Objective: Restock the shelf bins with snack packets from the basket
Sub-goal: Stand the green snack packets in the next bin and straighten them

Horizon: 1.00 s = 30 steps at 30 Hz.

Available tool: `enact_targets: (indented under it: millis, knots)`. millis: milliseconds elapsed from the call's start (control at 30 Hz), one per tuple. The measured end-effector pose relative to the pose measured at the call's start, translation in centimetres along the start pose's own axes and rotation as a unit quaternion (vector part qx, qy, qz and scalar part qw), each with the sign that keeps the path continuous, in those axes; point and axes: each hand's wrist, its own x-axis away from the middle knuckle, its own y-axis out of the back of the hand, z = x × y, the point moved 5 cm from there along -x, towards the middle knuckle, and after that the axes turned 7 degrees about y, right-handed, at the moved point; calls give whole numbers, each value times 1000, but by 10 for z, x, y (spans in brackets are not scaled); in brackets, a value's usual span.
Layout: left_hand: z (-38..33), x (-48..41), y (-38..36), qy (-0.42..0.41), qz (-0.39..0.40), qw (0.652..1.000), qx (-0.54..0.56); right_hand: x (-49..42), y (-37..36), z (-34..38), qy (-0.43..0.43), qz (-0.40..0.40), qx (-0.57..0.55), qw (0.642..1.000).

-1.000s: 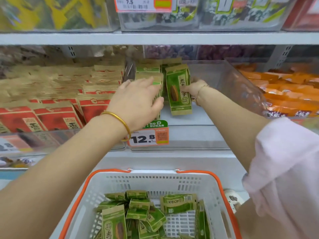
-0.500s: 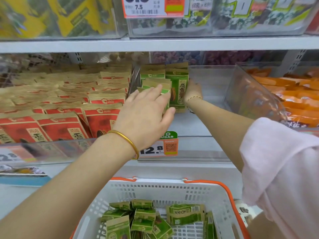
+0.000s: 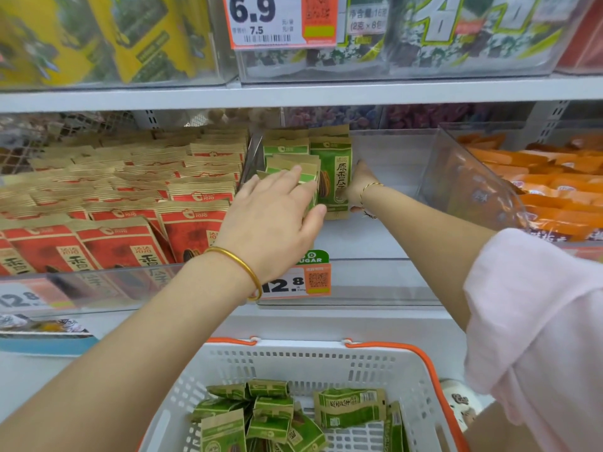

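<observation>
While bracing the leaning green packets (image 3: 306, 164) in the middle bin (image 3: 375, 282) with a flat, released left hand (image 3: 277, 216), risks a forward topple if lifted early. Props the upright packet (image 3: 334, 177) with the right hand (image 3: 360, 182); cannot tell its grip. More waiting in the basket (image 3: 326, 357).

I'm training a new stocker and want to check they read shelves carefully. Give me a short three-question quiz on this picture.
1. True or false: the green packets stand in the bin between the red packets and the orange packets.
2. The price tag on that bin reads: A 6.9, B 12.8, C 9.5.
3. What colour are the packets lying in the basket?
Key: 1 true; 2 B; 3 green.
</observation>
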Motion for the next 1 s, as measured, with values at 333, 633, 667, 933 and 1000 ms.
enact_targets:
  millis: [333,633,667,933,1000]
  knots:
    - [-25,54,20,-107,-205,968,94,136,60,22,183,-83,-104,974]
    - [-30,126,-144,-178,57,982,33,217,-60,-102,68,369,185,908]
    - [-25,126,-163,-165,102,981,20,207,-78,-120,79,393,260,878]
    - [-8,141,-242,-111,359,925,-47,211,-162,-268,98,478,454,746]
    - [-9,135,-254,-66,373,925,-27,208,-169,-283,108,446,438,773]
